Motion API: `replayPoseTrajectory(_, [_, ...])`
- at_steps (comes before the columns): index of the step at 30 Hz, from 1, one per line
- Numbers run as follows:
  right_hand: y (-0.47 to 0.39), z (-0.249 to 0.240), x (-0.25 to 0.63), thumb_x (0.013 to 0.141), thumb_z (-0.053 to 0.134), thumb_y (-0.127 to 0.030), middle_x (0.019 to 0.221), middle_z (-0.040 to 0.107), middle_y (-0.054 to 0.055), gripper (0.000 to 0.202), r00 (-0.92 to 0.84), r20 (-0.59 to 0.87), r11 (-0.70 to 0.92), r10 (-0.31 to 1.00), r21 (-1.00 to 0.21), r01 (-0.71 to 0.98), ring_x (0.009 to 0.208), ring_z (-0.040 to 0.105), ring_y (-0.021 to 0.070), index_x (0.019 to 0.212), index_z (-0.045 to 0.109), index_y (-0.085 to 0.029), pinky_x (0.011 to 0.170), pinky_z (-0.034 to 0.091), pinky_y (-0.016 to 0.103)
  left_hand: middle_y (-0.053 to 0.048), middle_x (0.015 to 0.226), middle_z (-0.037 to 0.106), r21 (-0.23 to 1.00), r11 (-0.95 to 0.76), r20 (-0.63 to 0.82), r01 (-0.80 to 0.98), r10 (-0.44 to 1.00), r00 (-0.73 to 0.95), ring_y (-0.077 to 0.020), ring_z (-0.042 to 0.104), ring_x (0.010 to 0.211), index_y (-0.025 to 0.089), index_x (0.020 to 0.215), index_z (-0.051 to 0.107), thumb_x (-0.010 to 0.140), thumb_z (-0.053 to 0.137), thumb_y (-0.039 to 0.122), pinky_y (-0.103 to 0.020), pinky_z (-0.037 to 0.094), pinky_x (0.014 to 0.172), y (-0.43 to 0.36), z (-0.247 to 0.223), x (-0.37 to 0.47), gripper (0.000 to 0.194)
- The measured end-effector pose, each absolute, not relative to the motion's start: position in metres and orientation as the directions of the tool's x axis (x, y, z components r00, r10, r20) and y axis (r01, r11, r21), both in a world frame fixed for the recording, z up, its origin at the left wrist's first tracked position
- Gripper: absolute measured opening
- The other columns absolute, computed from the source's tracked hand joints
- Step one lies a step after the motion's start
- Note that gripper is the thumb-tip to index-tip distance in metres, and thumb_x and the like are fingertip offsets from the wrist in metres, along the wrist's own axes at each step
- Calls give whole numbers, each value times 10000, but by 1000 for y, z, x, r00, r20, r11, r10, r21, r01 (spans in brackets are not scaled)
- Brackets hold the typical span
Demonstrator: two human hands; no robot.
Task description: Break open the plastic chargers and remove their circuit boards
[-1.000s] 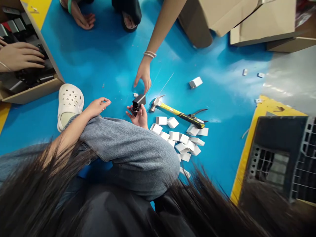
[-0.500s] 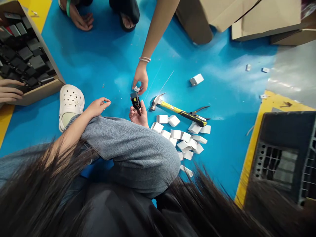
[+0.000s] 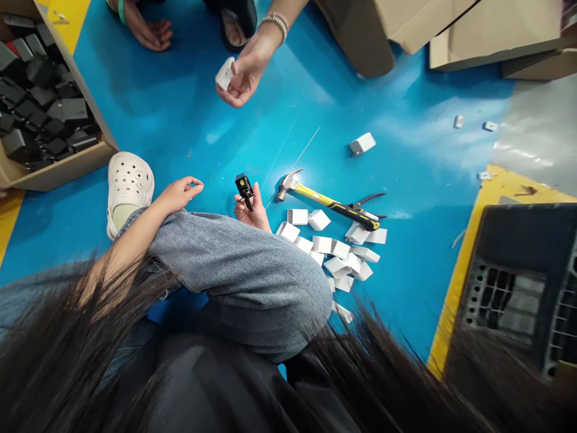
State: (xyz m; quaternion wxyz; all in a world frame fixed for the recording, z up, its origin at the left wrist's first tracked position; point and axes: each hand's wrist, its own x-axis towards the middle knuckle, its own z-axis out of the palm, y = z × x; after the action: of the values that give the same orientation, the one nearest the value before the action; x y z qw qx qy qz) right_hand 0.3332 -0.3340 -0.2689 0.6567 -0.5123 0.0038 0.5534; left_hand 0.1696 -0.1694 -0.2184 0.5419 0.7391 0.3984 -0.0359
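My right hand (image 3: 253, 211) comes out from behind my raised knee, its fingers closed around a small black device (image 3: 244, 187) with a yellow part inside. On my jeans by the shin rests my left hand (image 3: 183, 193), loosely bent, with a gap between thumb and fingers and nothing in it. Another person's hand (image 3: 247, 72), with a beaded bracelet, holds a white piece (image 3: 225, 74) above the floor. A yellow and black hammer (image 3: 327, 201) lies right of my right hand, beside several white casings (image 3: 322, 244).
Dark pliers (image 3: 367, 201) lie partly under the hammer handle. A lone white casing (image 3: 362, 144) sits farther off. At the left, a cardboard box (image 3: 67, 165) holds several black devices. A dark crate (image 3: 509, 234) stands at the right, with cardboard (image 3: 496, 39) at the top right.
The other person's braceleted hand has pulled up and away from the black device, taking the white piece. The device stays in my right hand. A hand at the left box has mostly left the view.
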Motion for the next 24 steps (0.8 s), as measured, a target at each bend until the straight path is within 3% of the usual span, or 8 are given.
replayPoseTrajectory(5, [-338, -281, 338, 717, 738, -600, 1006, 693, 9, 654, 547, -475, -157, 689, -835, -528, 863, 679, 151, 1215, 457, -282, 658, 566, 249, 21, 613, 494, 767, -123, -471, 629, 557, 684, -135, 461, 593, 186, 1049, 669, 858, 550, 450, -249, 328, 589, -170, -218, 169, 347])
replayPoseTrajectory(9, [-338, -293, 337, 674, 765, -576, 1009, 664, 8, 623, 619, -386, -157, 684, -907, -391, 925, 666, 158, 1135, 483, -265, 752, 567, 272, 22, 590, 474, 757, -152, -462, 636, 563, 685, -143, 469, 599, 190, 1030, 674, 863, 557, 443, -244, 336, 592, -170, -220, 169, 325])
replayPoseTrajectory(12, [-334, -292, 329, 687, 733, -626, 905, 632, -13, 647, 570, -421, -197, 706, -889, -412, 736, 656, 141, 1165, 469, -279, 588, 535, 256, 11, 608, 500, 726, -175, -497, 665, 534, 684, -148, 494, 594, 185, 1043, 672, 856, 577, 449, -239, 342, 567, -168, -221, 175, 337])
replayPoseTrajectory(14, [-330, -286, 322, 694, 731, -635, 833, 623, -25, 656, 499, -441, -235, 746, -875, -422, 632, 628, 131, 1185, 473, -286, 503, 488, 240, -23, 741, 599, 727, -132, -553, 674, 469, 689, -159, 552, 634, 186, 1130, 645, 805, 646, 471, -239, 379, 556, -167, -222, 185, 433])
replayPoseTrajectory(17, [-326, -274, 316, 713, 745, -594, 816, 652, -17, 609, 373, -432, -249, 821, -860, -446, 639, 631, 128, 1181, 525, -274, 541, 509, 237, -99, 1083, 661, 795, 9, -579, 607, 311, 754, -203, 639, 823, 190, 1249, 581, 678, 764, 450, -258, 465, 607, -165, -227, 201, 654])
replayPoseTrajectory(19, [-326, -267, 316, 721, 745, -577, 878, 682, -2, 592, 302, -466, -280, 832, -821, -497, 683, 651, 135, 1188, 544, -273, 573, 528, 242, -114, 1124, 661, 849, 53, -523, 526, 234, 820, -221, 644, 911, 167, 1188, 600, 641, 779, 417, -279, 493, 686, -162, -233, 209, 627])
replayPoseTrajectory(21, [-328, -264, 319, 726, 734, -577, 990, 694, 9, 594, 243, -520, -309, 819, -757, -576, 726, 677, 149, 1207, 539, -289, 579, 543, 257, -94, 1050, 678, 887, -11, -442, 461, 259, 859, -219, 635, 925, 155, 1084, 617, 630, 771, 385, -305, 489, 778, -160, -239, 211, 532])
replayPoseTrajectory(24, [-333, -268, 324, 701, 768, -501, 1202, 649, 14, 600, 257, -491, -227, 832, -725, -651, 880, 702, 167, 1217, 526, -314, 708, 582, 294, -55, 1014, 677, 887, -140, -349, 440, 420, 837, -207, 628, 922, 171, 1044, 595, 611, 764, 327, -325, 461, 865, -156, -248, 206, 491])
